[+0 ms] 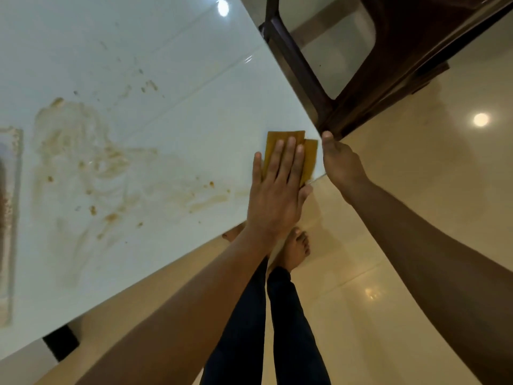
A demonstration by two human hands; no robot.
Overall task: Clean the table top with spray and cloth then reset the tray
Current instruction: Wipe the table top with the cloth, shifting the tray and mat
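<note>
A folded mustard-yellow cloth (309,154) lies flat on the white glossy table top (180,79) right at its near right corner. My left hand (277,190) presses flat on the cloth with fingers spread. My right hand (340,162) is cupped just off the table's edge beside the corner, thumb up against the edge, holding nothing. Brown smears and crumbs (111,168) cover the table's middle and left. The edge of a tray (9,218) shows at the far left. No spray bottle is in view.
A dark wooden chair (361,65) stands against the table's far right side. Beige glossy floor tiles (416,218) lie to the right and below. My bare feet (295,248) and dark trouser legs are under the table corner. A dark table leg (59,344) shows bottom left.
</note>
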